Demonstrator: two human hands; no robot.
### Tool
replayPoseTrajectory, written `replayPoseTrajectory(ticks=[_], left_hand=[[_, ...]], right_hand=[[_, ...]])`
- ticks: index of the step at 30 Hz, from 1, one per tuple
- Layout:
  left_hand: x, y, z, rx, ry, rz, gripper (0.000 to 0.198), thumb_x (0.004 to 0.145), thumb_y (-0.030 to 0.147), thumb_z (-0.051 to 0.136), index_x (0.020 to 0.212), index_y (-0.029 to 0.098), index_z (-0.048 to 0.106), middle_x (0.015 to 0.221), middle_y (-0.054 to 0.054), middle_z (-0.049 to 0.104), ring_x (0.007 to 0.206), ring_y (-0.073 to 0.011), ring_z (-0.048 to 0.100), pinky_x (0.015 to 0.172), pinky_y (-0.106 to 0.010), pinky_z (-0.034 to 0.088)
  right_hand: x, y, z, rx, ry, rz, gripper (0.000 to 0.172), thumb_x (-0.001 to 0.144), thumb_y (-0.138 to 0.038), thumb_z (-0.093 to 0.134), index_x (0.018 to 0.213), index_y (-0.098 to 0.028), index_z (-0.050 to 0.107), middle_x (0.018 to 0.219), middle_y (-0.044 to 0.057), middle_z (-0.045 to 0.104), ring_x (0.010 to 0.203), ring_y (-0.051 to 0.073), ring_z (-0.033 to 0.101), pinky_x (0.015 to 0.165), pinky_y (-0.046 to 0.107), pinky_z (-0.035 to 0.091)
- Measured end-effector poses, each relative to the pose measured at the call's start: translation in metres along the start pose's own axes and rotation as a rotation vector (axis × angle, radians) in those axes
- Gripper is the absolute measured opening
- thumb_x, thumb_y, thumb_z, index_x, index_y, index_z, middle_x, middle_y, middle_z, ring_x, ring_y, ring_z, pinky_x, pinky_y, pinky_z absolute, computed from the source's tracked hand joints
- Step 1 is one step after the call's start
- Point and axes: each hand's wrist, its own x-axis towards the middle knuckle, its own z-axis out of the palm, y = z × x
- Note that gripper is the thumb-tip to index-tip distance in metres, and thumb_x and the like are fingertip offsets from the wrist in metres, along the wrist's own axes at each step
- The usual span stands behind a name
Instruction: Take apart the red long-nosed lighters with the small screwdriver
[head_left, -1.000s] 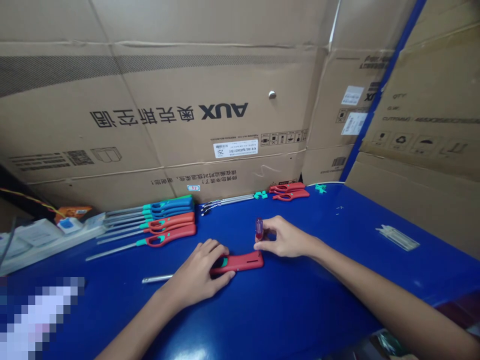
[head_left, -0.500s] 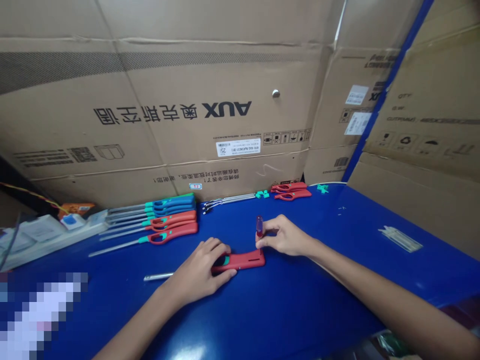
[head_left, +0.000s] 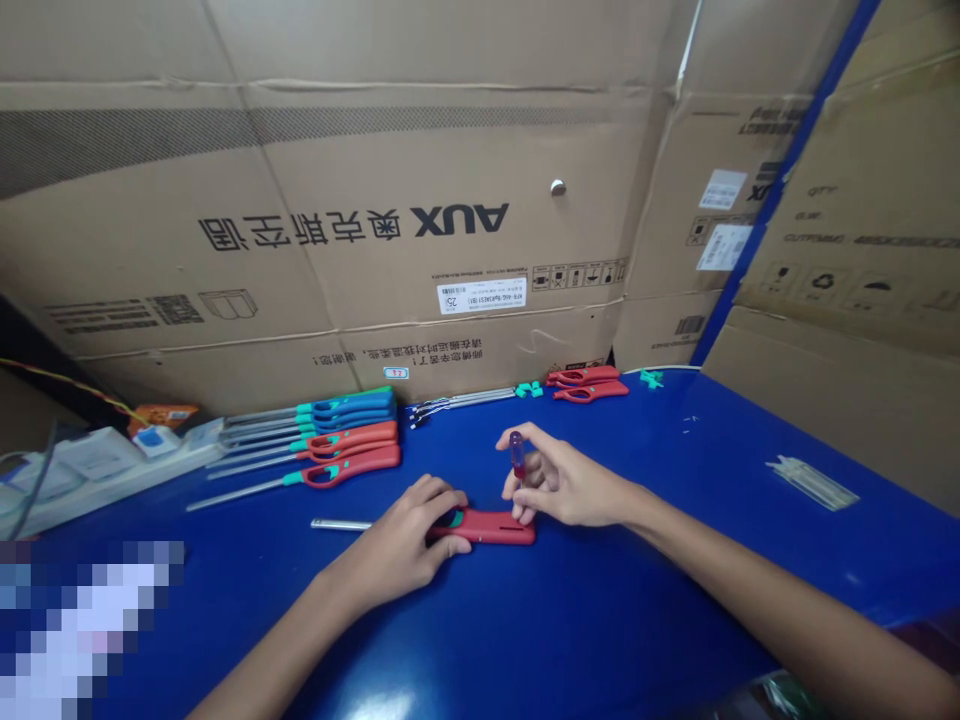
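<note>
A red long-nosed lighter lies flat on the blue table, its metal tube pointing left. My left hand presses down on its handle, fingers curled over the green trigger end. My right hand pinches a small screwdriver with a red and blue handle, held upright with its tip at the right end of the lighter.
A row of finished lighters, blue and red, lies at the back left. Loose metal tubes, green parts and two red handles sit along the cardboard boxes. A clear packet lies right. A white power strip is far left.
The lighter has turned slightly, its tube now nearer the back. My right fingers have shifted around the screwdriver handle, as in turning it. The camera view moved a little.
</note>
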Motion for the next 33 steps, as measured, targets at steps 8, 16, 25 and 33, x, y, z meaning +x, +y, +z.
replayPoseTrajectory(ticks=[8,16,25,33], left_hand=[[-0.001,-0.002,0.001,-0.009,-0.008,-0.01,0.028,0.088,0.032,0.063,0.113,0.022,0.059,0.107,-0.007,0.059,0.102,-0.0229,0.057,0.092,-0.037,0.048],[-0.001,-0.002,0.002,-0.003,-0.017,-0.03,0.029,0.087,0.03,0.063,0.115,0.022,0.058,0.11,-0.007,0.058,0.104,-0.0234,0.057,0.093,-0.037,0.047],[-0.002,-0.003,0.002,-0.003,-0.008,-0.038,0.03,0.087,0.033,0.063,0.115,0.023,0.058,0.108,-0.005,0.058,0.102,-0.0228,0.058,0.092,-0.037,0.048],[-0.002,-0.01,0.0,0.017,0.004,-0.067,0.028,0.087,0.034,0.061,0.112,0.022,0.059,0.108,-0.005,0.058,0.099,-0.0221,0.06,0.09,-0.035,0.049]], right_hand=[[-0.003,-0.004,0.005,0.029,-0.017,0.031,0.044,0.085,-0.062,0.054,0.088,-0.02,0.041,0.074,-0.001,0.055,0.069,0.016,0.064,0.065,0.034,0.058],[-0.001,-0.013,0.004,-0.429,0.173,-0.119,0.04,0.096,-0.049,0.04,0.083,-0.016,0.059,0.08,0.002,0.055,0.07,0.013,0.054,0.067,0.027,0.046],[-0.007,-0.008,0.012,-0.407,0.314,-0.276,0.038,0.081,-0.026,0.069,0.111,-0.023,0.045,0.078,-0.002,0.065,0.071,0.015,0.065,0.068,0.027,0.05],[-0.008,-0.016,0.0,-0.317,0.152,-0.262,0.011,0.089,-0.014,0.056,0.096,-0.021,0.052,0.092,0.004,0.069,0.084,0.015,0.068,0.076,0.029,0.055]])
